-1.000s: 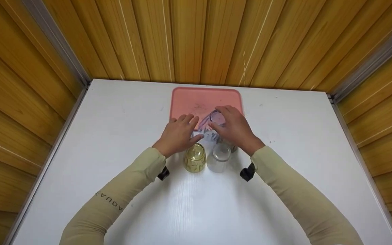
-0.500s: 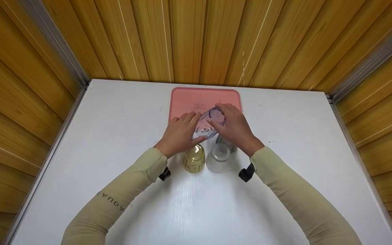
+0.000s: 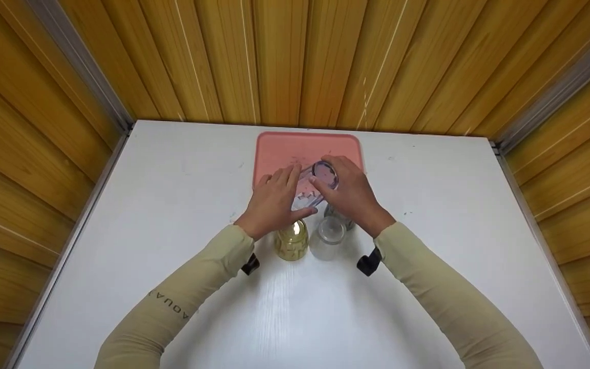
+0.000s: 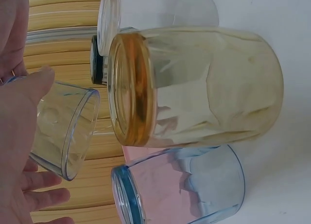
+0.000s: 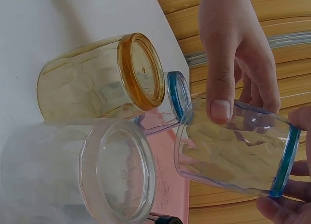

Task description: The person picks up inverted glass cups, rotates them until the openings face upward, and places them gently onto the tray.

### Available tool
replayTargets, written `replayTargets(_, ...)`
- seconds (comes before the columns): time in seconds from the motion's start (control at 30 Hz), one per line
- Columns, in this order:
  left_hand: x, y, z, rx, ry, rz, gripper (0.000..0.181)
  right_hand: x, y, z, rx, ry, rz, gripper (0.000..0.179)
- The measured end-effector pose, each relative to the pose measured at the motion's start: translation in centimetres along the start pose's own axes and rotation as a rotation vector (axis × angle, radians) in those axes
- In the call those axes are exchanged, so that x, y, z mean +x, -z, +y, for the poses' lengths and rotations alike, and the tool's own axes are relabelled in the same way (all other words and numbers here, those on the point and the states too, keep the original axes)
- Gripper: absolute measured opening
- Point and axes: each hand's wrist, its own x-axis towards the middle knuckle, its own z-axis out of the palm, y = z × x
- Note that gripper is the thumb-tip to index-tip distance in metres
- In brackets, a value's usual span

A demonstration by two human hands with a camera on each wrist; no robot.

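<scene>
Both hands hold a clear, blue-tinted drinking glass [image 5: 233, 151], raised and tilted above the other glasses. My right hand [image 3: 351, 189] grips it around its thick blue base. At the mouth end, my left hand [image 3: 274, 202] has its thumb on the near wall and its fingers behind. An upside-down yellow glass [image 3: 291, 246] stands below my left hand. Beside it, nearer my right wrist, is an upturned colourless glass [image 3: 328, 243]. A dark-based glass [image 4: 97, 63] sits behind that one, mostly hidden. Another upturned blue glass [image 4: 214, 185] shows beyond the yellow one, covered by my left hand in the head view.
A pink tray [image 3: 279, 148] lies at the far edge of the white table [image 3: 182, 179], behind the glasses. Wood-panelled walls [image 3: 279, 61] enclose the back and both sides.
My left hand has shifted slightly right and come round the lifted glass, its thumb now across the mouth end. The lifted glass has tilted a little; the standing glasses have stayed put.
</scene>
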Motion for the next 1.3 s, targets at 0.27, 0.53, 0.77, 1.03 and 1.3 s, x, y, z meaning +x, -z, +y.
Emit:
replayTargets(0.27, 0.08, 0.15, 0.24, -0.045, -0.008, 0.016, 0.109, 0.02, -0.12, -0.14, 0.025, 0.013, 0.005, 0.055)
replayTargets(0.53, 0.23, 0.14, 0.08, -0.040, -0.044, 0.057, 0.102, 0.06, -0.12, -0.04, 0.080, 0.048, 0.020, 0.052)
replayTargets(0.77, 0.21, 0.29, 0.00, -0.040, -0.039, 0.066, 0.100, 0.11, 0.01, -0.11, 0.090, 0.000, -0.031, 0.056)
replayTargets(1.03, 0.16, 0.49, -0.17, 0.011, -0.045, 0.051, 0.101, 0.08, 0.40, -0.10, 0.081, -0.061, -0.162, 0.072)
replayTargets(1.3, 0.10, 0.50, -0.34, 0.047, -0.076, 0.055, 0.097, 0.06, 0.42, -0.03, 0.032, -0.059, -0.202, 0.083)
